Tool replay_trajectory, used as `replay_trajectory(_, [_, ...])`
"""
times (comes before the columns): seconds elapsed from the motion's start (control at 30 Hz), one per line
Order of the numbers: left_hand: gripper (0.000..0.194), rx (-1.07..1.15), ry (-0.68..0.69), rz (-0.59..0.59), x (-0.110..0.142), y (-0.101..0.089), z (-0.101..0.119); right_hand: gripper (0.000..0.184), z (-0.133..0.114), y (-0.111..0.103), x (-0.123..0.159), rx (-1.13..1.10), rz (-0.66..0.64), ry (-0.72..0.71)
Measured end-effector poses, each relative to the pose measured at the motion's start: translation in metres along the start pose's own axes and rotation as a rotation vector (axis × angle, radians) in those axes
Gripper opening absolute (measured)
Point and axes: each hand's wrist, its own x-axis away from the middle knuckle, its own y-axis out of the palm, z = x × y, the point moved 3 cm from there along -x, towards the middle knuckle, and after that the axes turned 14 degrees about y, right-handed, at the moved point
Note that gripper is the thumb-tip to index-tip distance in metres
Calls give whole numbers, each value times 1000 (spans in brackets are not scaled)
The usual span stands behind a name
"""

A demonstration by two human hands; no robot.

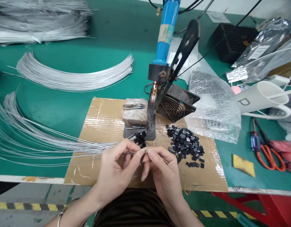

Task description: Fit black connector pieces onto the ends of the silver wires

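My left hand and my right hand meet fingertip to fingertip over the front of the cardboard sheet. Both are closed in a pinch. A thin wire runs from between the fingertips across my right hand toward the lower right. The exact spot they pinch is mostly covered by the fingers. Beside my left hand lies a loose bundle of grey cables, and black connectors cluster at the cable ends just behind my fingers. Small black connector pieces lie heaped to the right.
A blue-handled soldering iron stands clamped over a wrapped block, beside a small fan. Another cable bundle lies behind. On the right are bubble wrap, a white mug, a yellow sponge and orange-handled scissors.
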Motion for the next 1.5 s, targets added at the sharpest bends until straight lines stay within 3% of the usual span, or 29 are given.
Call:
replay_trajectory(0.17, [15,-57,62,20,2,2,0,16,1,2,0,-25,22,-21])
replay_trajectory(0.67, [13,-74,45,112,-2,1,2,12,-2,-6,0,60,10,-55])
replay_trajectory(1.5, [10,-110,122,28,-3,-1,3,8,-3,-9,3,138,12,-46])
